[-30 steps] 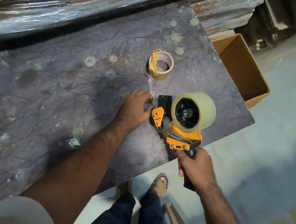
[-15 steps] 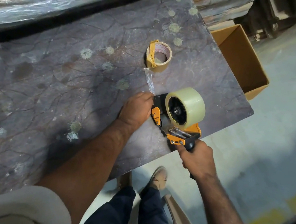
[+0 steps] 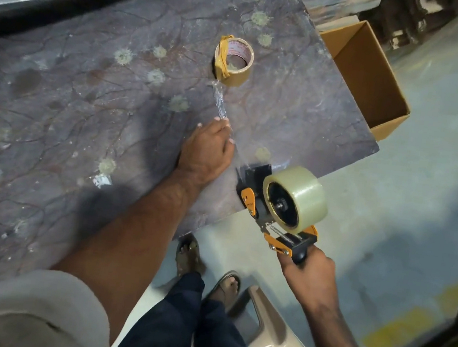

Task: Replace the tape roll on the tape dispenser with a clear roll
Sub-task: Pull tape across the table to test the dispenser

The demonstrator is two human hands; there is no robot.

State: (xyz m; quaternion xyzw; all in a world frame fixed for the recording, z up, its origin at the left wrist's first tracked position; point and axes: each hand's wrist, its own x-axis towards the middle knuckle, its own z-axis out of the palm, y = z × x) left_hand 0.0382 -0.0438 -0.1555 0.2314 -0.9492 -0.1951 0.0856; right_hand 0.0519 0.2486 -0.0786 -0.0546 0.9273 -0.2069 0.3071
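I see the dark veined worktop [image 3: 84, 113] filling most of the view, its near corner jutting out over the pale floor [image 3: 421, 204]. An open cardboard box [image 3: 379, 85] sits just off the worktop's far right edge. My tape dispenser [image 3: 279, 223], orange and black, hangs at the worktop's near edge, with the clear roll [image 3: 303, 197] seated on its hub. My right hand [image 3: 310, 280] has its grip wrapped fully round the dispenser's handle. My left hand [image 3: 207, 150] lies knuckles-up on the worktop, fingers curled and pinching a strip of clear tape [image 3: 241, 160] that runs from the dispenser's front end to the fingertips. Farther back, well apart from the dispenser, the old roll [image 3: 233, 62] lies flat on the worktop, nearly bare core with a crumpled yellowish band over its rim. A twisted clear scrap [image 3: 219, 105] lies between it and my left hand.
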